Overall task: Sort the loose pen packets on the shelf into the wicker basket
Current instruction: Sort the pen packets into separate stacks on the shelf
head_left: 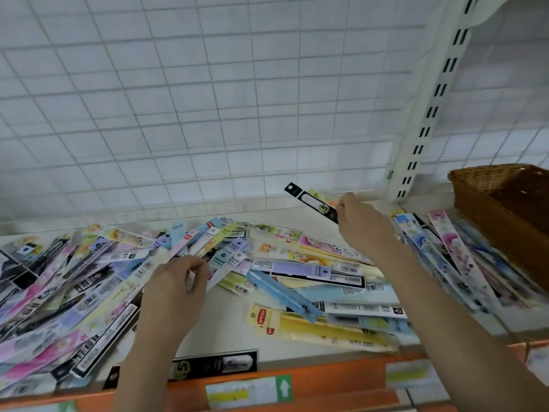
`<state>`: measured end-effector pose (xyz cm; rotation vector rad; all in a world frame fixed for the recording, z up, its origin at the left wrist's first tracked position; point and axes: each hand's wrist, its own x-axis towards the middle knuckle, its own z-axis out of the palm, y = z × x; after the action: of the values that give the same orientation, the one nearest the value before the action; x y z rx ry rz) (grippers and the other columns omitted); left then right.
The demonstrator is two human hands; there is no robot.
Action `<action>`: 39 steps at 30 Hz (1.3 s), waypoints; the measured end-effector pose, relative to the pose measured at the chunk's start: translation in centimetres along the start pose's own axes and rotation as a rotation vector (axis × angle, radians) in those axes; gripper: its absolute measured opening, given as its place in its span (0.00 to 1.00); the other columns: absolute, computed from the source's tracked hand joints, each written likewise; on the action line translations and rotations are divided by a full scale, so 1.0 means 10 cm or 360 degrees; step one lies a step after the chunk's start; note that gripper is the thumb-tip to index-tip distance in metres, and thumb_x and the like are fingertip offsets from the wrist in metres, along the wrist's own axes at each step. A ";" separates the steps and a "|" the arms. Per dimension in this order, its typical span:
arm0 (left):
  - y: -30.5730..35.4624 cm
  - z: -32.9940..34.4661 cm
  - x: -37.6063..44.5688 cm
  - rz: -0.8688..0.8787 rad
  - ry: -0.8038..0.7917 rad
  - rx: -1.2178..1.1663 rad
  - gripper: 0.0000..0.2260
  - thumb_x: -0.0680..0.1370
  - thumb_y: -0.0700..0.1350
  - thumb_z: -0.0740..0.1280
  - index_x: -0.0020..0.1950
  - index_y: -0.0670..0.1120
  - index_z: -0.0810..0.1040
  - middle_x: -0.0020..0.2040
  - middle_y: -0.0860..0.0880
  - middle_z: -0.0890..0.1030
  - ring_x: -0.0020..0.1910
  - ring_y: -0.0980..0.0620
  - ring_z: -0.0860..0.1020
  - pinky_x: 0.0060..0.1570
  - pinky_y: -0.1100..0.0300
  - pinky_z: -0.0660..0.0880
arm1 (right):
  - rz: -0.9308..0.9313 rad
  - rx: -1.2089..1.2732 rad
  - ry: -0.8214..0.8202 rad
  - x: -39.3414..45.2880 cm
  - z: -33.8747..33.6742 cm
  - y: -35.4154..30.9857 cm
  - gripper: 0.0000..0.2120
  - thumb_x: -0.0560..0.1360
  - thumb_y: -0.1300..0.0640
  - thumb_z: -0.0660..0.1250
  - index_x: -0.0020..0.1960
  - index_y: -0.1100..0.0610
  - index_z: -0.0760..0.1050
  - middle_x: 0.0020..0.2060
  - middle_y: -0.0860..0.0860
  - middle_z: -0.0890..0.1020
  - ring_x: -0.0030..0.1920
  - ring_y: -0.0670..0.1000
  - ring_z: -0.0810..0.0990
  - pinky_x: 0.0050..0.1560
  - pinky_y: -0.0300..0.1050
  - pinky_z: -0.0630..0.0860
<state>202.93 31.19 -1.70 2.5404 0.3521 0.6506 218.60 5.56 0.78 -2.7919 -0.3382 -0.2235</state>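
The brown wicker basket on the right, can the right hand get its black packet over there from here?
Probably yes: the right hand holds the black pen packet above the pile, and nothing stands between it and the brown wicker basket.

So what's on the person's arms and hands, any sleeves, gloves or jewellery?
Both forearms are bare as far as the frame shows, with no sleeves in view. The left hand and right hand wear no gloves, and no rings, watch or bracelets are visible.

A stationery aisle in a shop.
The white shelf carries an orange price rail with paper labels at 6 o'clock, a wire-grid back panel at 12 o'clock, a slotted upright at 2 o'clock, and heaps of barcoded, hang-holed pen packets across the middle.
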 end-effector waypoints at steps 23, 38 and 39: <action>0.07 0.00 -0.06 -0.0065 0.0079 -0.0011 0.05 0.76 0.42 0.65 0.46 0.46 0.81 0.39 0.52 0.81 0.41 0.49 0.79 0.38 0.57 0.74 | -0.0251 -0.0058 -0.0276 -0.09 0.01 -0.20 0.24 0.75 0.41 0.62 0.63 0.57 0.67 0.55 0.53 0.74 0.54 0.56 0.76 0.47 0.48 0.73; -0.15 -0.16 0.03 -0.0171 0.0153 0.0039 0.06 0.76 0.43 0.66 0.46 0.42 0.81 0.38 0.47 0.81 0.36 0.48 0.77 0.34 0.62 0.70 | -0.0197 0.0005 -0.0593 0.16 0.00 -0.35 0.14 0.78 0.48 0.59 0.40 0.57 0.74 0.34 0.51 0.76 0.39 0.55 0.76 0.39 0.45 0.71; -0.16 -0.15 0.03 -0.0170 0.0153 0.0034 0.06 0.76 0.43 0.66 0.46 0.43 0.81 0.38 0.48 0.81 0.37 0.49 0.77 0.35 0.62 0.69 | -0.0171 0.0023 -0.0584 0.17 -0.02 -0.34 0.15 0.78 0.50 0.59 0.38 0.58 0.75 0.32 0.52 0.76 0.37 0.55 0.76 0.37 0.45 0.70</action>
<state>202.28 33.22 -1.24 2.4962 0.5270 0.7332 219.30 8.95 2.26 -2.7940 -0.5725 0.2711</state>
